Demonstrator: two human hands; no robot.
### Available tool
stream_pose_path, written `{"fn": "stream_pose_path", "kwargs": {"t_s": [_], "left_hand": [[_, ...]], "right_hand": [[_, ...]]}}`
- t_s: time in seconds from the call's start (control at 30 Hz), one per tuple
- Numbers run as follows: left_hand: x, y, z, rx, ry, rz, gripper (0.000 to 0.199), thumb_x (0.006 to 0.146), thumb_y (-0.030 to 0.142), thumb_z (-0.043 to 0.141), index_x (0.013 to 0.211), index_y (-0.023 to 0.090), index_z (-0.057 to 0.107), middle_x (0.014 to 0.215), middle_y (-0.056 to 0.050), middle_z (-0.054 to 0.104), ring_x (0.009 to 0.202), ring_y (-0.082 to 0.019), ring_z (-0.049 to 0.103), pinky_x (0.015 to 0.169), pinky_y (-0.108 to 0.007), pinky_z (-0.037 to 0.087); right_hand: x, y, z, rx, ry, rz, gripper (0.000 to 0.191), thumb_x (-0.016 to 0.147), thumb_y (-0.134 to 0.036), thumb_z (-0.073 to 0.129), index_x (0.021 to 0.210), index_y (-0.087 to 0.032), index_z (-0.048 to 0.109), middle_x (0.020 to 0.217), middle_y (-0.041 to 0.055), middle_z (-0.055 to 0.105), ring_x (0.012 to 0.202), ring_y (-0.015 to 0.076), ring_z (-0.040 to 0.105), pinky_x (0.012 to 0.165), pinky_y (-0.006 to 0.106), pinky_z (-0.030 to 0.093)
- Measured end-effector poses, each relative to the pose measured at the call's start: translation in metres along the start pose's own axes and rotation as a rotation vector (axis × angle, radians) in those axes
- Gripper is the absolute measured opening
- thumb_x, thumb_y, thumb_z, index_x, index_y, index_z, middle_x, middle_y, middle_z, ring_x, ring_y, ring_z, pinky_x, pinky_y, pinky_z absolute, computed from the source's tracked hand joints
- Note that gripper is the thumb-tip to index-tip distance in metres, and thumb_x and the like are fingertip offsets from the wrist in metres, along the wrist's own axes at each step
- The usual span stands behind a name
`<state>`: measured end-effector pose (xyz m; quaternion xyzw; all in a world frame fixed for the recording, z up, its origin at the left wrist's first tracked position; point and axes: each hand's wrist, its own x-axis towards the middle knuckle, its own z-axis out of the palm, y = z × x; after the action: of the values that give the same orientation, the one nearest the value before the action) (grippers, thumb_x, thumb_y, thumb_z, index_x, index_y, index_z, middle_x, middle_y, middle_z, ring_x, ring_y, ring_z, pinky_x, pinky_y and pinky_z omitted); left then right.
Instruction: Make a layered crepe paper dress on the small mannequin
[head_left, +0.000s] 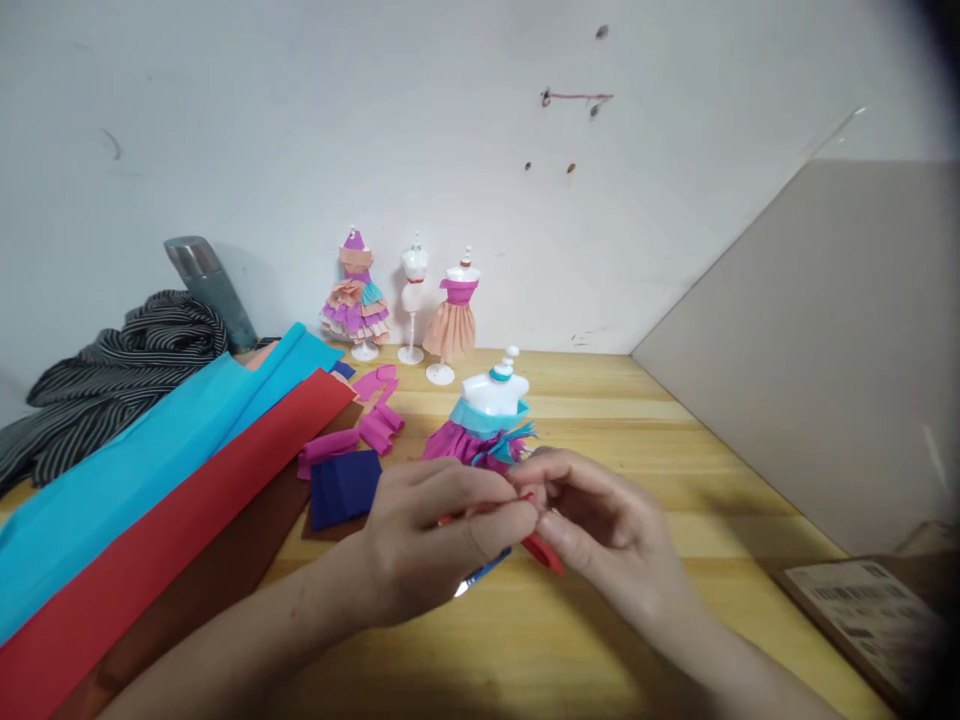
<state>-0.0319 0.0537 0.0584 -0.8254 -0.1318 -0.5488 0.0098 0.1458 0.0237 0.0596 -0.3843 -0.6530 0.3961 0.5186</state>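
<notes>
My left hand [442,530] has its thumb and fingers closed in a pinch on a small piece of red crepe paper [546,553]. Against its fingertips, my right hand [607,525] pinches the same red paper, part of which hangs below the fingers. Most of the piece is hidden by the hands. Just behind them stands a small white mannequin [495,397] in a light blue top and magenta skirt with a blue bow [506,445]. Under my left hand a thin blue and silver tool [482,573] shows in part; its kind is unclear.
Three more mini mannequins line the wall: a ruffled dress [356,295], a bare one [412,295], a peach skirt [452,328]. Left lie blue [172,430] and red crepe sheets [180,530], magenta scraps [381,428], navy paper [345,488], striped cloth [142,360] and a flask [210,290]. A cardboard box [847,610] sits right.
</notes>
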Motion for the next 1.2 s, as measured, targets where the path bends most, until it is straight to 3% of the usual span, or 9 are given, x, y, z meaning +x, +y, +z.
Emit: {"fn": "stream_pose_path", "kwargs": {"t_s": [0.13, 0.37, 0.5, 0.6, 0.7, 0.93, 1.07, 1.2], "left_hand": [[-0.003, -0.003, 0.004, -0.165, 0.030, -0.185, 0.017, 0.084, 0.008, 0.059, 0.097, 0.016, 0.065, 0.082, -0.004, 0.071, 0.072, -0.009, 0.067, 0.063, -0.016, 0.054], [0.003, -0.007, 0.000, -0.186, -0.004, -0.282, 0.011, 0.079, 0.005, 0.061, 0.083, 0.015, 0.063, 0.075, -0.003, 0.067, 0.068, -0.009, 0.064, 0.061, -0.017, 0.052], [0.012, -0.001, -0.013, -0.272, -0.149, -0.375, 0.016, 0.073, 0.000, 0.058, 0.070, 0.015, 0.055, 0.080, -0.002, 0.066, 0.063, -0.006, 0.057, 0.055, -0.014, 0.045], [0.015, 0.006, -0.021, -0.258, -0.294, -0.486, 0.017, 0.071, -0.001, 0.054, 0.069, 0.016, 0.053, 0.063, 0.005, 0.058, 0.051, -0.003, 0.046, 0.048, -0.013, 0.037], [0.017, 0.010, -0.025, -0.155, -0.295, -0.591, 0.017, 0.073, 0.001, 0.054, 0.069, 0.017, 0.052, 0.056, 0.007, 0.047, 0.049, -0.003, 0.041, 0.044, -0.014, 0.031], [0.024, 0.007, -0.021, 0.106, -0.163, -0.396, 0.014, 0.083, 0.005, 0.051, 0.081, 0.015, 0.061, 0.069, 0.001, 0.060, 0.060, -0.007, 0.053, 0.053, -0.017, 0.040], [0.027, 0.001, -0.015, 0.124, -0.124, -0.417, 0.017, 0.085, 0.009, 0.053, 0.095, 0.015, 0.065, 0.077, -0.003, 0.066, 0.068, -0.011, 0.060, 0.059, -0.021, 0.047], [0.030, 0.003, -0.014, 0.061, -0.145, -0.487, 0.014, 0.082, 0.008, 0.055, 0.080, 0.015, 0.066, 0.070, -0.001, 0.062, 0.059, -0.008, 0.055, 0.052, -0.019, 0.043]], "right_hand": [[0.004, 0.006, 0.001, -0.003, -0.034, 0.036, 0.023, 0.082, -0.037, 0.066, 0.070, -0.018, 0.063, 0.059, 0.0005, 0.057, 0.053, 0.0112, 0.049, 0.049, 0.024, 0.041], [0.008, 0.002, -0.007, -0.102, 0.089, -0.170, 0.011, 0.083, -0.020, 0.062, 0.072, -0.020, 0.064, 0.063, 0.0017, 0.058, 0.060, 0.0138, 0.053, 0.052, 0.026, 0.042], [0.004, -0.001, -0.013, -0.023, 0.120, -0.203, 0.010, 0.081, -0.015, 0.063, 0.073, -0.021, 0.061, 0.078, 0.0053, 0.063, 0.064, 0.0142, 0.056, 0.049, 0.024, 0.044], [0.001, -0.001, -0.015, 0.033, 0.083, -0.179, 0.009, 0.082, -0.013, 0.062, 0.083, -0.022, 0.064, 0.074, 0.0039, 0.064, 0.059, 0.0131, 0.056, 0.047, 0.023, 0.045], [0.005, -0.001, -0.018, 0.028, 0.050, -0.188, 0.022, 0.082, -0.010, 0.061, 0.097, -0.025, 0.069, 0.076, 0.0031, 0.064, 0.058, 0.0114, 0.055, 0.045, 0.021, 0.044], [0.030, -0.011, -0.030, -0.124, 0.013, -0.272, 0.016, 0.077, -0.010, 0.066, 0.082, -0.024, 0.073, 0.074, 0.0035, 0.066, 0.065, 0.0143, 0.059, 0.052, 0.026, 0.045], [0.040, -0.013, -0.037, -0.209, 0.061, -0.277, 0.010, 0.076, -0.013, 0.069, 0.077, -0.022, 0.073, 0.069, 0.0031, 0.066, 0.063, 0.0151, 0.058, 0.051, 0.027, 0.043], [0.043, -0.010, -0.041, -0.124, 0.082, -0.209, 0.005, 0.074, -0.017, 0.071, 0.075, -0.022, 0.072, 0.068, 0.0019, 0.065, 0.062, 0.0130, 0.057, 0.050, 0.024, 0.044]]}}
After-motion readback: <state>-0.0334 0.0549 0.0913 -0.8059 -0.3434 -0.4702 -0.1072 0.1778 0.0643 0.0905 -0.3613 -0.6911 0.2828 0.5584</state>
